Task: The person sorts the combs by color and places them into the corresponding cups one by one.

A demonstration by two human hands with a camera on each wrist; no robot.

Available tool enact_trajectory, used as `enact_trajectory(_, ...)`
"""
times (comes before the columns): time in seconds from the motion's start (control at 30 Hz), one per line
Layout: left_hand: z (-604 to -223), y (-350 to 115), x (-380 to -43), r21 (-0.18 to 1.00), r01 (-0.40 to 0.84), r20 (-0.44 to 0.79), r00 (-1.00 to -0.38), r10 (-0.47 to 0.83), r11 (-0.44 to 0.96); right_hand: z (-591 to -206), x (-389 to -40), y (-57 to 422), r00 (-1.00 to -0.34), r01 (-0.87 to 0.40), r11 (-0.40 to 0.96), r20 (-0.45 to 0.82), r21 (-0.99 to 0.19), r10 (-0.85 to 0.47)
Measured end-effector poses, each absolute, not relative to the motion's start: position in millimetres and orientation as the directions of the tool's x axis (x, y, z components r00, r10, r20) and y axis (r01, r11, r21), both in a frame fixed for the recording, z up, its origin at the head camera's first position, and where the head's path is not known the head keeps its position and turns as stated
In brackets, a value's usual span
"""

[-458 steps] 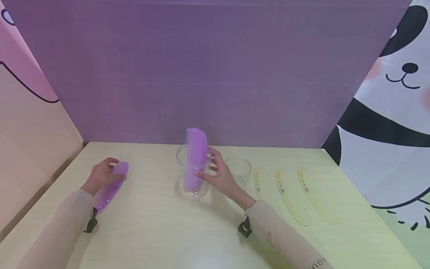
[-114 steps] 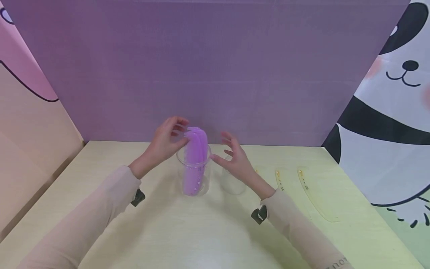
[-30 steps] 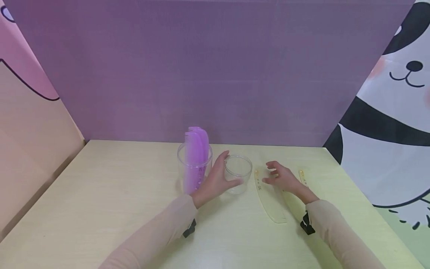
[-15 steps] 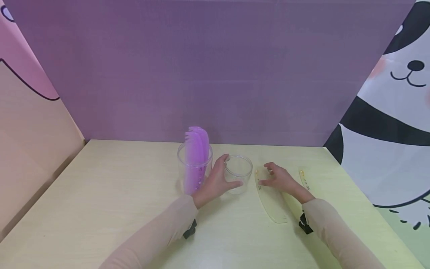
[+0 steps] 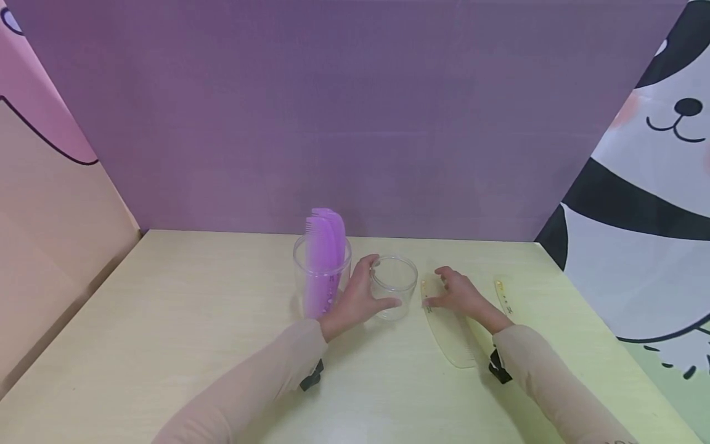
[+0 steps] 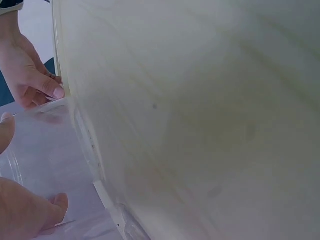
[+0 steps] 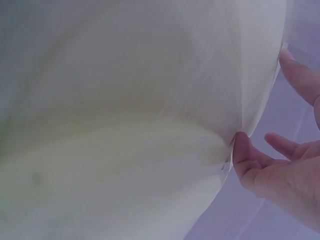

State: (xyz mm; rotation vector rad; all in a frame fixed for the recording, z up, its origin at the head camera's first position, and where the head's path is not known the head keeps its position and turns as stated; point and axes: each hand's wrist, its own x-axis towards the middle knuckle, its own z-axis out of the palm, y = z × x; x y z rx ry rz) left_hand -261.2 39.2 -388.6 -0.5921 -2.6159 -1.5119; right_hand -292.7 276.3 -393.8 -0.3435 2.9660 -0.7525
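Note:
My left hand (image 5: 360, 296) holds a short clear plastic cup (image 5: 395, 277) by its near-left side, thumb in front and fingers behind. In the left wrist view the cup (image 6: 50, 155) shows between the thumb and a finger. Over the head end of a clear yellow comb (image 5: 449, 336) lying on the table is my right hand (image 5: 461, 295), thumb and fingers spread apart. Its thumb tip touches down at the comb's printed back edge in the right wrist view, where the hand (image 7: 285, 175) comes in from the right.
A taller clear cup (image 5: 298, 283) with several purple combs (image 5: 324, 246) upright in it stands just left of my left hand. Another yellow comb (image 5: 501, 296) lies to the right, partly behind my right sleeve (image 5: 543, 370). A purple backdrop (image 5: 355, 117) closes the table's far edge.
The purple combs now stand in the taller cup. My left hand has gone from there to the shorter cup. My right hand has come to the leftmost yellow comb, easing slightly left over the last second.

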Motion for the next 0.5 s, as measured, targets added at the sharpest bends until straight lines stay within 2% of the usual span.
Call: enact_trajectory(0.5,-388.7,39.4,-260.1,0.822,0.362,0.248,-0.923,0.296,0.439,-394.0,-296.7,277.1,-0.986,-0.129,0.849,-0.026,-0.512,-0.165)
